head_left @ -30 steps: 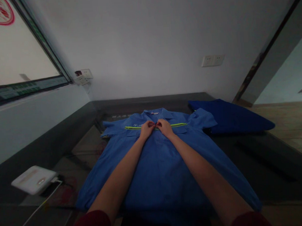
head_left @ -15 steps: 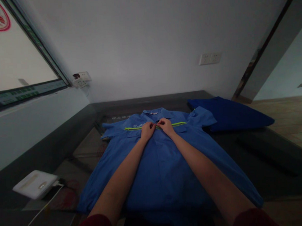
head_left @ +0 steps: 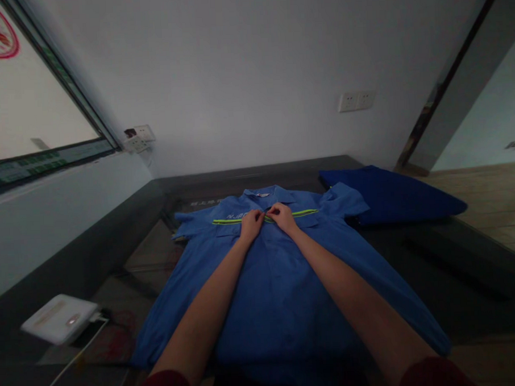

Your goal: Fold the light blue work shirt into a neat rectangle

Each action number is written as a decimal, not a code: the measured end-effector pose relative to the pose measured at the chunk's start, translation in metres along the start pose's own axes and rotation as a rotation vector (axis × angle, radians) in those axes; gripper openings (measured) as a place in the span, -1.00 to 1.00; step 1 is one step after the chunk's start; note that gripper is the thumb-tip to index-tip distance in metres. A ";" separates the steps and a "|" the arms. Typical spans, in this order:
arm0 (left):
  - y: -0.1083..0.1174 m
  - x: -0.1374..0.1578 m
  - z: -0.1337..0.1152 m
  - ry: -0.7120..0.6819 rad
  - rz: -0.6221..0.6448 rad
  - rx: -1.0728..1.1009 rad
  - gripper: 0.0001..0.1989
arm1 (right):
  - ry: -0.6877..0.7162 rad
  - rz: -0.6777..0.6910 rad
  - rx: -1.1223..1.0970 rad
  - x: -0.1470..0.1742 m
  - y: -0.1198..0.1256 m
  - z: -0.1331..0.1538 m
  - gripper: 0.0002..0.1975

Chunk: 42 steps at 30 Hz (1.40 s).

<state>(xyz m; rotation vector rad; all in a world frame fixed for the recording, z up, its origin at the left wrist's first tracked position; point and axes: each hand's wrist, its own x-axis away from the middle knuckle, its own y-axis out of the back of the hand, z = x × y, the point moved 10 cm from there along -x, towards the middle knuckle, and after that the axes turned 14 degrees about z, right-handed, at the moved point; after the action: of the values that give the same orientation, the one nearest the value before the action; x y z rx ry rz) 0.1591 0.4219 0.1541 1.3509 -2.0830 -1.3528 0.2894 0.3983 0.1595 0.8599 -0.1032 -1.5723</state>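
Observation:
A blue short-sleeved work shirt (head_left: 270, 289) with a collar and a yellow-green chest stripe is spread out front side up, its collar at the far end. At the middle of the chest, my left hand (head_left: 252, 223) pinches the front edge beside the stripe. My right hand (head_left: 282, 216) pinches the front edge just to the right, its fingertips almost meeting those of the left. Whatever small part of the placket lies between the fingertips is too small to make out. White lettering on the chest is partly covered by my left hand.
The shirt lies on a dark table (head_left: 437, 299). Folded darker blue cloth (head_left: 398, 195) rests at the right rear. A white box (head_left: 60, 319) with a cable stands at the left. Wall sockets (head_left: 356, 101) are on the wall behind, and a window (head_left: 35, 83) is at upper left.
Both hands stay at the chest, with only slight finger movement. The view has shifted very slightly; the shirt lies as before.

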 end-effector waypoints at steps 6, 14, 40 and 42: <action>-0.002 -0.002 0.000 -0.023 0.017 -0.004 -0.79 | 0.002 0.021 -0.018 -0.001 0.000 0.001 -0.91; 0.002 0.002 -0.004 -0.003 0.004 -0.064 -0.82 | -0.035 0.037 -0.106 -0.004 -0.001 -0.010 -0.91; -0.005 -0.005 0.008 0.131 0.097 0.143 -0.78 | -0.105 0.041 -0.263 -0.005 -0.004 -0.023 -0.82; -0.005 -0.005 0.008 0.143 0.097 0.146 -0.80 | -0.107 0.043 -0.266 -0.005 -0.004 -0.023 -0.83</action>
<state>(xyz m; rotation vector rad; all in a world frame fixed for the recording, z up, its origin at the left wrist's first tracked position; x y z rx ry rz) 0.1589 0.4295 0.1469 1.3412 -2.1550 -1.0513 0.2986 0.4130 0.1436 0.5624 0.0114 -1.5498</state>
